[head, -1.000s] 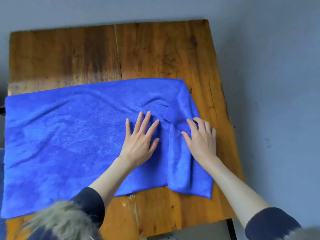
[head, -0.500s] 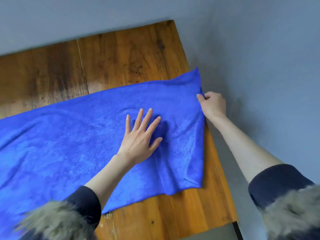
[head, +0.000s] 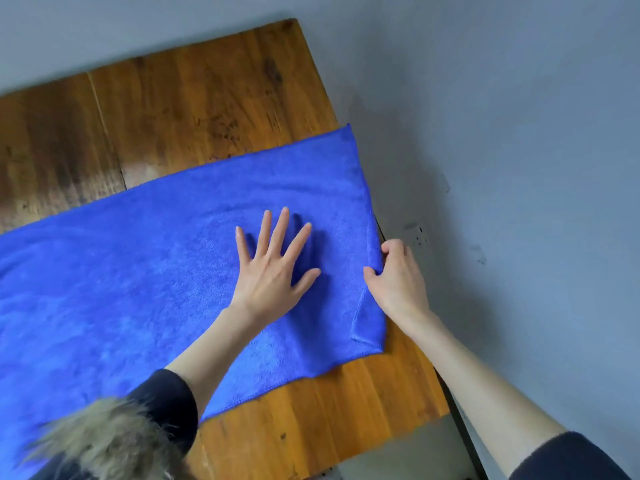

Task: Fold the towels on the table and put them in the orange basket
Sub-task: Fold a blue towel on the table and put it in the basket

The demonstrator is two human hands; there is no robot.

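A large blue towel [head: 145, 278] lies spread across the wooden table [head: 207, 109], reaching past the left edge of the view. My left hand [head: 273, 268] presses flat on it with fingers spread, near its right end. My right hand [head: 398, 278] grips the towel's right edge at the table's right side, thumb on top and fingers curled under the cloth. A narrow strip of that edge is turned over near the front right corner. The orange basket is not in view.
A grey wall or floor [head: 519, 133] surrounds the table on the far and right sides. Bare wood shows behind the towel and along the front right corner [head: 346, 410]. Fur-trimmed dark sleeves cover both forearms low in the view.
The folded-over right end was opened out flat. My right hand slid from the far right corner down along the right edge toward me. My left hand stayed pressed in place.
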